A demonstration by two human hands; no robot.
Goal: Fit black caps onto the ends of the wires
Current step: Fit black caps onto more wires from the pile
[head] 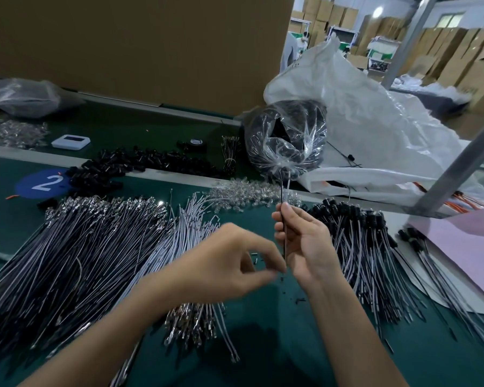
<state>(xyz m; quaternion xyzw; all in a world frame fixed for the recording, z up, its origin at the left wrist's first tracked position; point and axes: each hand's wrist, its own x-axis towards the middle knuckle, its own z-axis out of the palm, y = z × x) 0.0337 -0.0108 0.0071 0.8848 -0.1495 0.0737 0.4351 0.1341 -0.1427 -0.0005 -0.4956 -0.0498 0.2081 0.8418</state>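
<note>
A single wire (283, 195) stood nearly upright above the middle of the table (263, 344), towards its near edge. The right hand (305, 241) pinched it between thumb and fingers, and its lower end ran down across the palm. Just beside that lower end, the left hand (229, 258) hovered with fingers curled and thumb and forefinger drawn tip to tip. The blur made it impossible to tell whether they pinched a cap or nothing.

To my eye the work stood at the fitting step for this one wire, with the end presented and the cap being brought to it. The next move would call for lining a cap's opening squarely with the wire's tip and pushing it home while the right hand kept the wire from bending.

A few dark bits (254, 255) lay loose on the table under the hands. Bare wires (81, 247) fanned across the left side and capped wires (355, 219) lay piled towards the right edge. A heap of black caps (123, 163) sat near the far left, with a clear bag (285, 141) of dark parts at the far edge.
</note>
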